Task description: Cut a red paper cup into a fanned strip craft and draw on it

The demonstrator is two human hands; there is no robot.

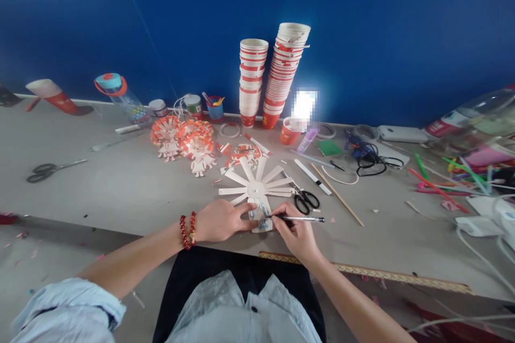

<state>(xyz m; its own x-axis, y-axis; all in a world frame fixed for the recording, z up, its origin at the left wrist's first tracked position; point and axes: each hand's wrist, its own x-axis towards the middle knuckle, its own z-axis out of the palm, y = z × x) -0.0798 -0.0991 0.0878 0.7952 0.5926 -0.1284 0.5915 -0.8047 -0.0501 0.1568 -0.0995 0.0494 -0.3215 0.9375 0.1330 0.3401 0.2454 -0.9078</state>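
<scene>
My left hand (223, 221) lies flat with fingers spread, its thumb and fingertips pressing on a small white paper piece (256, 226) that bears bluish drawn lines. In my right hand (296, 237) is a slim pen (308, 218), pinched near its tip, which touches or hovers just above that paper. Directly behind the paper sits a white cut-open paper cup (256, 189), its strips fanned out like rays. Black-handled scissors (306, 202) rest just beyond my right hand. Fingertips partly cover the drawing.
Two tall stacks of paper cups (253, 83) stand against the blue wall, beside a bright light (304, 108). Orange paper figures (197, 144) lie back left; other scissors (46, 171) are far left. A wooden stick (341, 198) and colourful straws (438, 190) lie right.
</scene>
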